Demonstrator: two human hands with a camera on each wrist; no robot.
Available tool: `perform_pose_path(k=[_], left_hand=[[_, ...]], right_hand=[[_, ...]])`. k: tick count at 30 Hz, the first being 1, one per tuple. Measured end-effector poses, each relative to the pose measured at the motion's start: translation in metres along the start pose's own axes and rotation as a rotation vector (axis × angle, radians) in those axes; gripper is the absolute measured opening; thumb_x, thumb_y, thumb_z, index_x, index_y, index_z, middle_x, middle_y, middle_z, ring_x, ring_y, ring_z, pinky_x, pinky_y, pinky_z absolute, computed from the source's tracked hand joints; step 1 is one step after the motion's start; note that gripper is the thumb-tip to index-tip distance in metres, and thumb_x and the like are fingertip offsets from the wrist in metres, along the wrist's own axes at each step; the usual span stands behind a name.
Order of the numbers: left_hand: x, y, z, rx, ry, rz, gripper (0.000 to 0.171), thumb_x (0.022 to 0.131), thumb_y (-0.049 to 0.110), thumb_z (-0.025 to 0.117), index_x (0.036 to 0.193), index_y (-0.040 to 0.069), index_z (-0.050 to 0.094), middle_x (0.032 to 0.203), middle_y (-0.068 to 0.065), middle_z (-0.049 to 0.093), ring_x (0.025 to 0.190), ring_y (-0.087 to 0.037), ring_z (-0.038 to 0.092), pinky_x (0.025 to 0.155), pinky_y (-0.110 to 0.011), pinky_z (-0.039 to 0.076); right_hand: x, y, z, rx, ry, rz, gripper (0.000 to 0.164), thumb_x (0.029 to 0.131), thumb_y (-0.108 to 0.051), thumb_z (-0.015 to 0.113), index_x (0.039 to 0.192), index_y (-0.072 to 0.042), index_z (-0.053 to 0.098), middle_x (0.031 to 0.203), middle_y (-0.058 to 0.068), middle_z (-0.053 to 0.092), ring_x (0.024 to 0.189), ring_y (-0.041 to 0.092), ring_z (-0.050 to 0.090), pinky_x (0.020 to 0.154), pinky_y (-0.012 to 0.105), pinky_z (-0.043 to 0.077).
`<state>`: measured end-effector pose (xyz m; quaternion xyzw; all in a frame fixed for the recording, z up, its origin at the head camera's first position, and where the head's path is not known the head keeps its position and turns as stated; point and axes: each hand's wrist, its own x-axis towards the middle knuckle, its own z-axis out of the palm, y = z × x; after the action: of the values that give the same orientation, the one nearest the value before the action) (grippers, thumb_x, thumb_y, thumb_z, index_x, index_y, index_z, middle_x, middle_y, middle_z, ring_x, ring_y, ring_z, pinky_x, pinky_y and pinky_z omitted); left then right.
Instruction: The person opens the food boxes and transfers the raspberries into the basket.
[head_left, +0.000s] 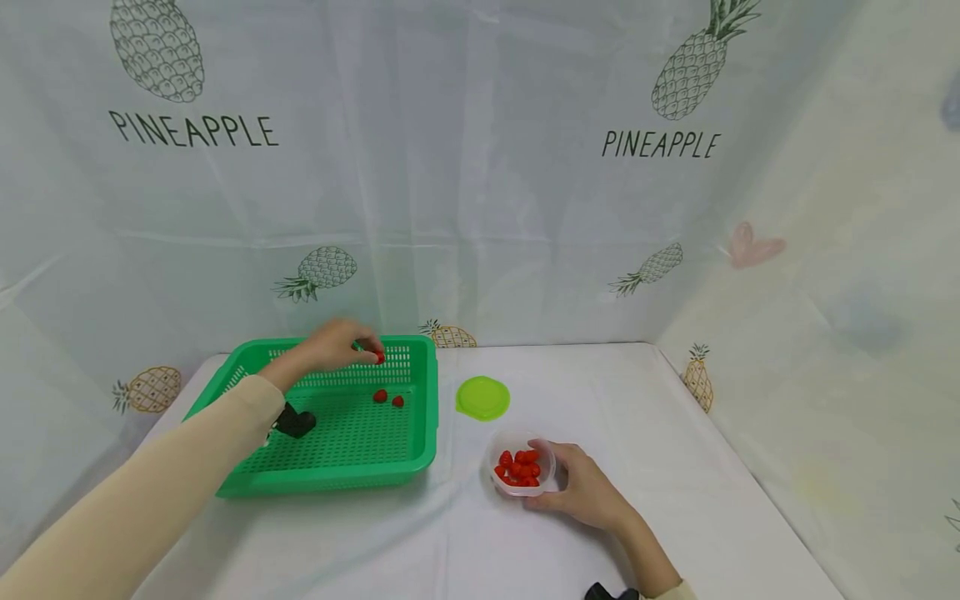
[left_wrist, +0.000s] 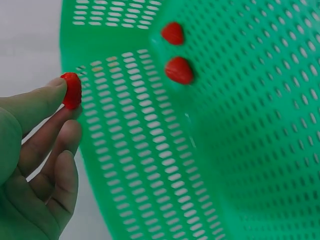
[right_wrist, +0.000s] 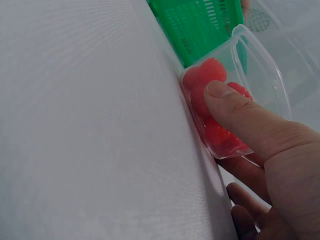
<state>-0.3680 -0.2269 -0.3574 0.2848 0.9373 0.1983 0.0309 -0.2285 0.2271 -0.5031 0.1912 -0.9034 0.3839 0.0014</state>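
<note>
In the head view my left hand (head_left: 336, 346) is over the far side of a green plastic basket (head_left: 330, 481). It pinches a small red strawberry (left_wrist: 73, 91) between thumb and fingertips, close to the basket's slotted wall in the left wrist view. Two more strawberries lie on the basket floor, one strawberry (head_left: 381, 396) beside a smaller strawberry (head_left: 398, 402). My right hand (head_left: 585, 492) grips the side of a clear plastic tub (right_wrist: 261, 47), thumb on the near wall and fingers underneath. Several strawberries (head_left: 517, 471) are heaped inside the tub, which stands on the white table.
A bright green round lid (head_left: 483, 398) lies flat on the white tablecloth (head_left: 622, 400), between basket and tub. Behind the table hangs a pale curtain (head_left: 480, 167) printed with pineapples. The black wrist device (head_left: 296, 422) on my left arm overlaps the basket.
</note>
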Motion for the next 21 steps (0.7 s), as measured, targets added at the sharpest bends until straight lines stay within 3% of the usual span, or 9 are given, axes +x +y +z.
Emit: perform_pose_path(k=[8,21], left_hand=[[-0.007,-0.014,0.009,-0.004,-0.037,-0.029,0.021,0.103,0.015,0.072,0.12,0.005,0.077,0.116,-0.01,0.077,0.113,-0.037,0.069,0.096,-0.056,0.057],[-0.011,-0.028,0.027,0.0,-0.136,-0.087,0.018,0.103,0.016,0.071,0.118,0.008,0.077,0.115,-0.007,0.074,0.111,-0.034,0.068,0.091,-0.051,0.058]], right_hand=[[-0.001,0.0,0.0,0.007,-0.014,0.009,0.084,0.074,-0.051,0.096,0.145,-0.019,0.064,0.135,-0.008,0.065,0.13,0.022,0.056,0.11,0.052,0.048],[0.0,-0.001,-0.001,-0.007,-0.009,0.009,0.083,0.074,-0.05,0.096,0.144,-0.018,0.065,0.133,-0.007,0.066,0.128,0.022,0.056,0.108,0.049,0.05]])
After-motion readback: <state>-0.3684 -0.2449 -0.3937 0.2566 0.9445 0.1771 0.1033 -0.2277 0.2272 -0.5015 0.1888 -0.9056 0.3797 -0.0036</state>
